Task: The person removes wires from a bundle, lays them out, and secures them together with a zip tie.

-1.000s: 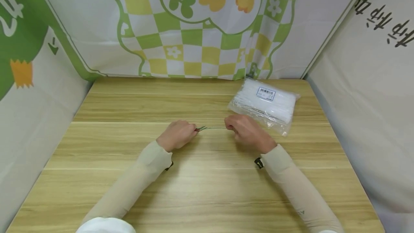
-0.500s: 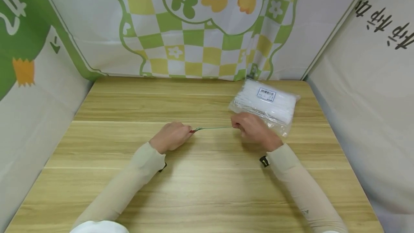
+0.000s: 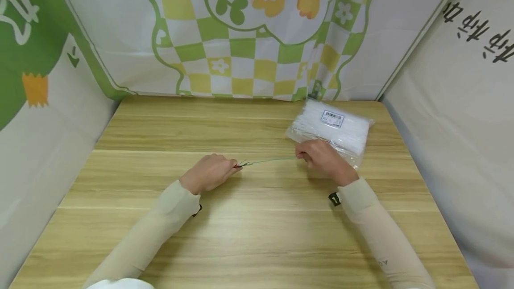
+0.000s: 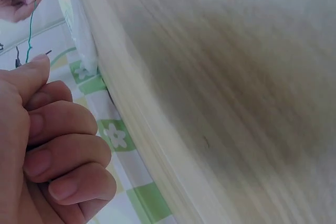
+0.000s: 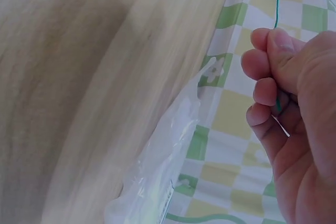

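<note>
A thin green wire [image 3: 273, 160] stretches between the two hands above the wooden table [image 3: 257, 235]. My left hand [image 3: 209, 173] pinches a small bunch of wires [image 3: 242, 164], with red, dark and green strands poking out past the fingertips. In the left wrist view the thumb of that hand [image 4: 58, 145] presses on the index finger, the other fingers curled. My right hand [image 5: 299, 103] pinches the green wire [image 5: 277, 3] between thumb and index finger; a short piece of it shows again within the curled fingers.
A clear plastic bag [image 3: 331, 126] of white strips with a barcode label lies at the back right, just behind the right hand. A checked curtain [image 3: 253, 66] hangs at the table's back edge, and white cloth walls stand at both sides.
My hands have drawn apart, the left moving left and the right moving right. A longer stretch of green wire now shows between them. The bag has stayed in place.
</note>
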`<state>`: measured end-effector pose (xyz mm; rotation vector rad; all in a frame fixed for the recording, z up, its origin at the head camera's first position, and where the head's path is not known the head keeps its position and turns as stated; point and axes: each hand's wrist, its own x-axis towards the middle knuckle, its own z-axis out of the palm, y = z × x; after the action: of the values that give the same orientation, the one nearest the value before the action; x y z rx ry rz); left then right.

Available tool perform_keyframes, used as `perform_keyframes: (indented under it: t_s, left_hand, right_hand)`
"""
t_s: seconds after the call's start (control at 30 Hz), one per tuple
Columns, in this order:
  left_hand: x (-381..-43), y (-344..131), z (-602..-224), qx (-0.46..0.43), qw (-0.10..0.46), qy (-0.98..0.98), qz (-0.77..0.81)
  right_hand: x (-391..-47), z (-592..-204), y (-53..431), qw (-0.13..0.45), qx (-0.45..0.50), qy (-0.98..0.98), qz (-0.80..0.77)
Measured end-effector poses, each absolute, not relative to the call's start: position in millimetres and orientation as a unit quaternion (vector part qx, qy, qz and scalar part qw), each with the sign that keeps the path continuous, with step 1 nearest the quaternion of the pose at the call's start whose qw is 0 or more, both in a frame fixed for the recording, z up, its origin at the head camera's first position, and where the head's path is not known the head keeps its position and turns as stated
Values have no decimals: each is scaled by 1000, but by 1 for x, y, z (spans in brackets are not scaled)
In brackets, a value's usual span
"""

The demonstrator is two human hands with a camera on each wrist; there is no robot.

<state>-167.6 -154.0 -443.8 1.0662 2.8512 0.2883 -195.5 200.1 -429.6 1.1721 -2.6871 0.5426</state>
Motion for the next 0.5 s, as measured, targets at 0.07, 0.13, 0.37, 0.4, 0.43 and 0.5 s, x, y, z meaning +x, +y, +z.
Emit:
perform_keyframes:
  t_s: [0.07,0.13,0.37,0.4,0.43,0.5]
  left_hand:
    - [-168,-156,-445,349,39,932,91]
    - [-169,-159,-445,345,41,934,86]
    - [-170,-166,-445,341,51,935,84]
    - [-170,-167,-445,341,52,935,83]
    - [-170,-167,-445,341,55,935,85]
    - [-170,-168,-444,341,59,934,86]
  right_hand:
    - [-196,-432,202,86,401,-896,171]
    - [-195,-433,204,91,407,-894,163]
    - [-194,-434,212,92,407,-894,161]
    - [-194,-434,213,89,408,-894,164]
    - [-194,-433,214,88,409,-893,165]
    - [-194,-432,216,84,408,-893,169]
